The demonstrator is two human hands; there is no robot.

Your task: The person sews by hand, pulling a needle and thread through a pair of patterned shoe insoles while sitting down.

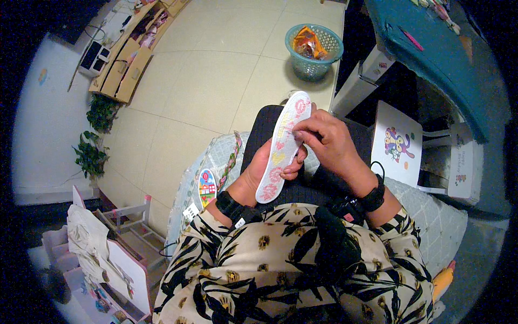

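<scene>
A white insole (283, 141) with pink and yellow cross-stitch patterns lies tilted over my lap, its toe end pointing away from me. My left hand (257, 162) grips it, palm along the left edge and fingertips wrapped round the right edge. On the stitched face near the right edge, the thumb and forefinger of my right hand (334, 139) are pinched together. Any needle or thread between them is too small to make out. By my left forearm, a colourful printed oval piece (207, 188) rests on the quilted cover (429, 222), close to a braided bundle of multicoloured thread (231, 162).
A green perforated basket (311, 67) holding an orange wrapper stands on the tiled floor (194, 85). To the right are a child's chair (396, 143) and a teal-covered table (441, 69). Another small chair (129, 267) with draped cloth stands at lower left. Potted plants (91, 154) line the wall.
</scene>
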